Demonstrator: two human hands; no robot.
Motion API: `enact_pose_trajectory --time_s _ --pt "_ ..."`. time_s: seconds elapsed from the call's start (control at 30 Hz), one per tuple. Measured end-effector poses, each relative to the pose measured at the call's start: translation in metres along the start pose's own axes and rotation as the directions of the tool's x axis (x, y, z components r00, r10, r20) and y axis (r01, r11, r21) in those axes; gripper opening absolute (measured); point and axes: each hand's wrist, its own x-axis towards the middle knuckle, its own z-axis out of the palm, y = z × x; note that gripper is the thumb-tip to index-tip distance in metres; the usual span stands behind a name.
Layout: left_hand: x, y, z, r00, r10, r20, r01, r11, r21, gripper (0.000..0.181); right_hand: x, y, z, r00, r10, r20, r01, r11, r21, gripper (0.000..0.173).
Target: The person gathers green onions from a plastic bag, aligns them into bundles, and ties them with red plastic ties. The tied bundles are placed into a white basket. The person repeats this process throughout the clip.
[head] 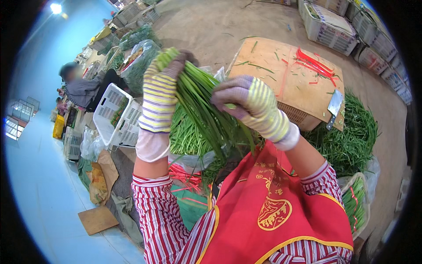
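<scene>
My left hand (161,89), in a striped glove with a dark palm, grips a bunch of long green leafy stalks (201,89), probably chives. Their pale cut ends point up past my fingers, and the leaves droop down to the right. My right hand (250,102), in a matching glove and slightly blurred, is at the right side of the bunch. A light green stalk end (230,106) shows between its thumb and fingers. Below the bunch, more cut green stalks (189,133) lie heaped in a plastic-lined container, partly hidden by the held leaves.
Red ties (315,66) and a cleaver (334,105) lie on a wooden board (260,54) set over a crate. Leaf trimmings (346,135) are piled beside it. More red ties (184,175) lie near my lap. A white crate (108,105) stands left, near a seated person (82,87).
</scene>
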Motion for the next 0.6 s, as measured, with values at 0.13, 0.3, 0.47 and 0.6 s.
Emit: enact_pose_trajectory --time_s 0.13,0.3,0.47,0.6 --pt "0.024 -0.016 -0.055 0.985 0.02 -0.17 -0.053 0.981 -0.187 0.018 -0.051 -0.016 -0.038 0.814 0.343 0.47 -0.518 0.795 0.317 0.018" --pt "0.02 -0.01 -0.068 0.942 0.049 -0.333 -0.204 0.871 -0.447 0.02 -0.083 -0.013 -0.042 0.586 0.497 0.64 -0.413 0.863 -0.292 0.05" --pt "-0.016 -0.042 0.01 0.976 0.08 -0.203 -0.157 0.903 -0.4 0.031 -0.05 -0.036 0.024 0.744 0.359 0.564 -0.668 0.384 0.637 0.087" --pt "-0.064 -0.094 0.053 0.983 -0.124 -0.137 0.062 0.92 -0.386 0.028 -0.106 0.019 0.084 0.808 0.575 0.128 -0.014 -0.198 0.98 0.069"
